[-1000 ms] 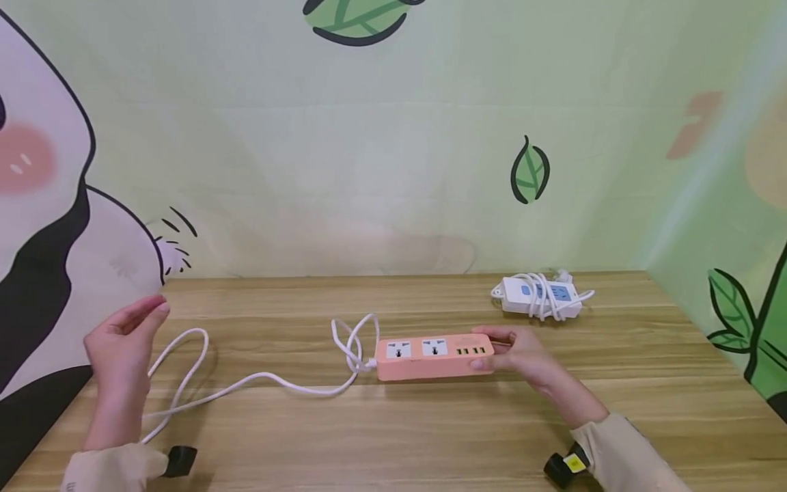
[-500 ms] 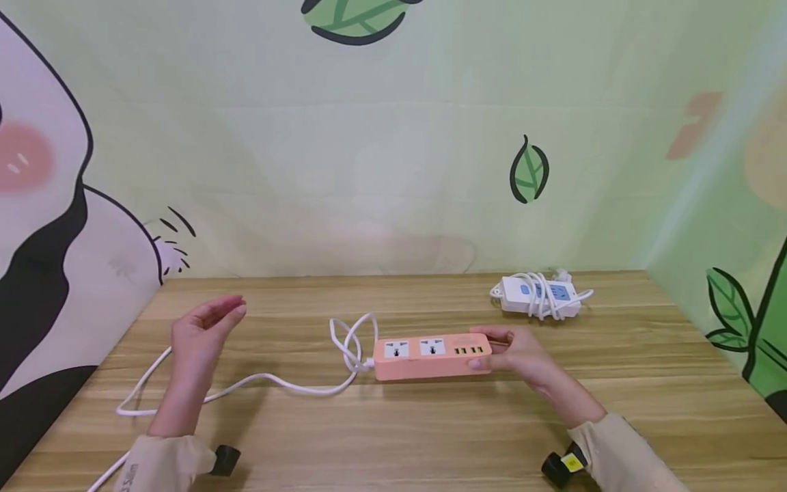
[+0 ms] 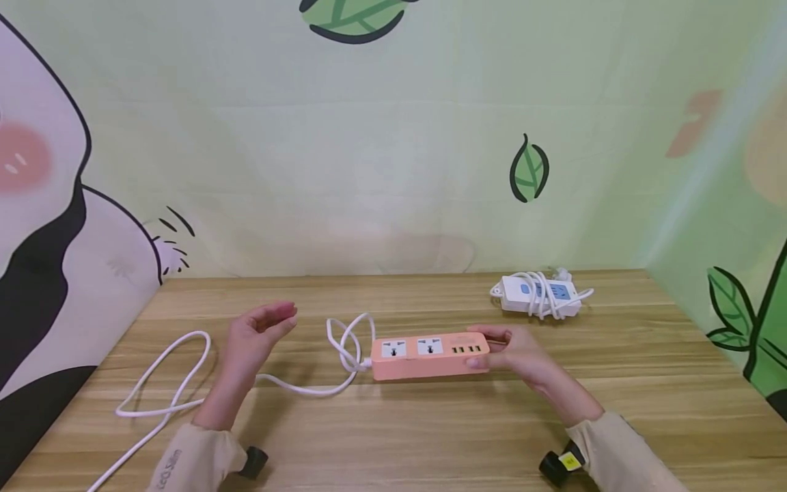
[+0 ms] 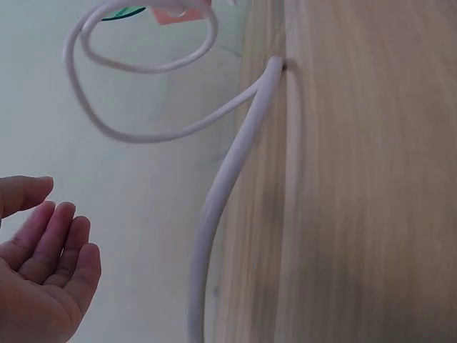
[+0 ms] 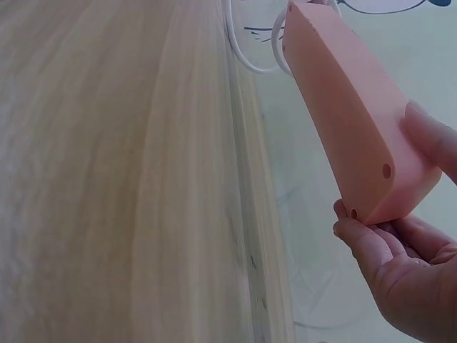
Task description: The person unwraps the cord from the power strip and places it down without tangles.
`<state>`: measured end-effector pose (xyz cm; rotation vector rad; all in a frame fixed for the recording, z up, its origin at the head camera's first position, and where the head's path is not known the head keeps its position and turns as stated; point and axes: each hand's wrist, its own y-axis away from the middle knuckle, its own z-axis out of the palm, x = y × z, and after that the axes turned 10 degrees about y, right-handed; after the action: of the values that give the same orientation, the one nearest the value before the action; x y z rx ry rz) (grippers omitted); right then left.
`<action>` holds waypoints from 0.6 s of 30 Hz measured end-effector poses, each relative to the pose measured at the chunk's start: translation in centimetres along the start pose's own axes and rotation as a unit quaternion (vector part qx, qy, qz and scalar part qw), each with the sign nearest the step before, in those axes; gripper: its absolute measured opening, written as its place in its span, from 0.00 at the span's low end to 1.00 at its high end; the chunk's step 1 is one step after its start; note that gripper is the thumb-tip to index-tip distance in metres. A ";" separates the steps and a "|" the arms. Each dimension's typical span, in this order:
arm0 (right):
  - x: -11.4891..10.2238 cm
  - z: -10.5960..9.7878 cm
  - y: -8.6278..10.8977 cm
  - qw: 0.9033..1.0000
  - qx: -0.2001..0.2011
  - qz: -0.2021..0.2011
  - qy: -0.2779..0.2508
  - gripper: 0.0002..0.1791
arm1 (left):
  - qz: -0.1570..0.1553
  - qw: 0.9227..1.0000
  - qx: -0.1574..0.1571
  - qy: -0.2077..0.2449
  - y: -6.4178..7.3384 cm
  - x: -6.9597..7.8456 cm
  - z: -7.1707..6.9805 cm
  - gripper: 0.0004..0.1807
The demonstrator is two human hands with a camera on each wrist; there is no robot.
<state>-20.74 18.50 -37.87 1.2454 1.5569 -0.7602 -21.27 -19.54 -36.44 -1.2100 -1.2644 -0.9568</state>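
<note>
My right hand grips the right end of a pink power strip, thumb on the near side and fingers behind. The strip's two white sockets and several USB ports show in the head view. Screw holes are visible on the strip in the right wrist view. A white cord leaves its left end, makes a loose loop, and runs left behind my left forearm. My left hand is held over the table, fingers loosely bent and thumb apart, with nothing in it. The cord passes beside that hand in the left wrist view.
A white power strip with its cord wrapped around it lies at the back right of the wooden table. A printed cloth backdrop stands along the back. Part of the white cord is spread over the table's left side.
My left hand has moved right across the table, away from the cord's left-hand bend, which has come into view. The right hand and the pink power strip have hardly moved.
</note>
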 end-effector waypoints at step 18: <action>-0.5 0.2 0.1 1.000 -0.001 0.003 -0.011 0.40 | 0.017 0.996 -0.087 -0.009 -0.4 -1.3 3.9 0.18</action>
<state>-20.59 18.17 -37.46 1.2359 1.5354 -0.7654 -22.49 -15.95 -37.99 -1.3734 -1.1886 -1.0497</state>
